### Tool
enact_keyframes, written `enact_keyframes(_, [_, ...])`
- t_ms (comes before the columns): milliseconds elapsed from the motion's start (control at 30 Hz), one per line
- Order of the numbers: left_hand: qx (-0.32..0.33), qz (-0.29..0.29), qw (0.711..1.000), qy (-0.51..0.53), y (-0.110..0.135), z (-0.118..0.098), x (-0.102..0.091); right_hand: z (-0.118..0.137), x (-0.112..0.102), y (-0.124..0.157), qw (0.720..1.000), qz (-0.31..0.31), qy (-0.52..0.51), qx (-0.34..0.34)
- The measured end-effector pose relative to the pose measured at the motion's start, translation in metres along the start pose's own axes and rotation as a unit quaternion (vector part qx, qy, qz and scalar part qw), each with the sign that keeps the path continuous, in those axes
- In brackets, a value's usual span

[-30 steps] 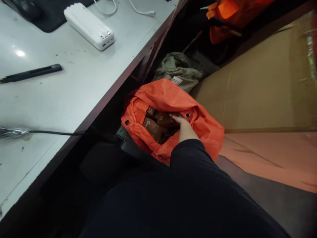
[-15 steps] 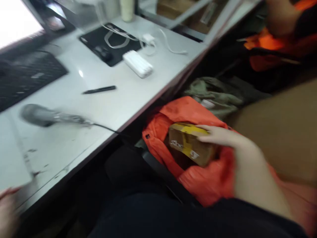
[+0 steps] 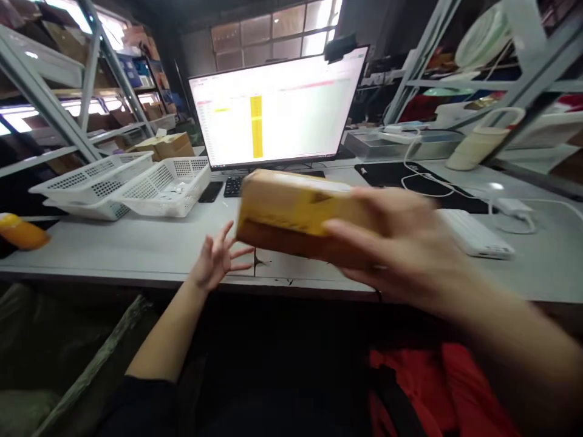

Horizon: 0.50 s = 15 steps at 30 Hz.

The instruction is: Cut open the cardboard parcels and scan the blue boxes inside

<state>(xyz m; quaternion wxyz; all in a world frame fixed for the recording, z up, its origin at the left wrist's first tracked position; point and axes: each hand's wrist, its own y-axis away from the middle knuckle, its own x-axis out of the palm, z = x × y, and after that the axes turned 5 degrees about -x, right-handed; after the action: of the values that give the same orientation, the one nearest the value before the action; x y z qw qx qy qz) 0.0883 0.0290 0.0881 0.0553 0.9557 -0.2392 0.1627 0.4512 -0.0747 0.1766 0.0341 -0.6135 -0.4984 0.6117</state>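
Observation:
A small brown cardboard box (image 3: 291,209) with yellow tape is held up above the front of the white desk (image 3: 150,243). My right hand (image 3: 392,243) grips its right end, thumb on the near side, smeared by motion. To the left of the box and apart from it, my left hand (image 3: 218,261) has its fingers spread with nothing in them. Behind the box stand a lit monitor (image 3: 291,109) and a black keyboard (image 3: 233,187), which the box partly hides. Low on the right lies the red-orange bag (image 3: 423,382), mostly out of view.
White perforated baskets (image 3: 168,188) and a phone (image 3: 211,192) lie at the left of the desk, with an orange bottle (image 3: 22,232) at its edge. On the right are a white power bank (image 3: 476,233), cables, a black mouse mat (image 3: 378,176) and a cream tumbler (image 3: 478,145).
My right hand has lifted the box out of the orange bag and carried it left over the desk. The view has swung left to the monitor. My left hand now shows fully, fingers spread.

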Motion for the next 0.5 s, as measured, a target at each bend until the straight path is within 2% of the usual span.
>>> enact_keyframes(67, [-0.012, 0.007, 0.997, 0.075, -0.003, -0.016, -0.02, 0.019, 0.054, -0.034, 0.992, -0.009, 0.004, -0.127])
enact_keyframes(133, [0.005, -0.021, 0.994, 0.104, -0.005, -0.025, -0.044, 0.035, 0.102, -0.052, 0.979, -0.003, -0.011, -0.205])
enact_keyframes(200, [0.02, -0.065, 0.993, 0.098, -0.006, -0.026, -0.062, 0.043, 0.133, -0.055, 0.968, 0.018, -0.046, -0.246])
enact_keyframes(267, [0.037, -0.107, 0.99, 0.08, -0.004, -0.023, -0.073, 0.035, 0.146, -0.052, 0.972, 0.037, -0.084, -0.215])
enact_keyframes(300, [0.054, -0.123, 0.988, 0.072, -0.004, -0.021, -0.075, 0.026, 0.148, -0.05, 0.982, 0.041, -0.103, -0.153])
enact_keyframes(333, [0.073, -0.134, 0.986, 0.064, -0.003, -0.02, -0.076, 0.014, 0.149, -0.047, 0.99, 0.048, -0.12, -0.059])
enact_keyframes(367, [0.092, -0.138, 0.985, 0.056, -0.002, -0.019, -0.076, 0.001, 0.148, -0.045, 0.986, 0.065, -0.14, 0.06])
enact_keyframes(400, [0.108, -0.135, 0.984, 0.048, -0.002, -0.019, -0.076, -0.013, 0.148, -0.043, 0.964, 0.098, -0.164, 0.184])
enact_keyframes(433, [0.123, -0.129, 0.983, 0.036, -0.003, -0.02, -0.075, -0.026, 0.148, -0.042, 0.924, 0.147, -0.196, 0.294])
enact_keyframes(467, [0.134, -0.118, 0.984, 0.024, -0.004, -0.021, -0.076, -0.038, 0.148, -0.042, 0.872, 0.204, -0.236, 0.377])
enact_keyframes(500, [0.14, -0.106, 0.984, 0.013, -0.005, -0.023, -0.076, -0.047, 0.149, -0.042, 0.818, 0.257, -0.282, 0.431])
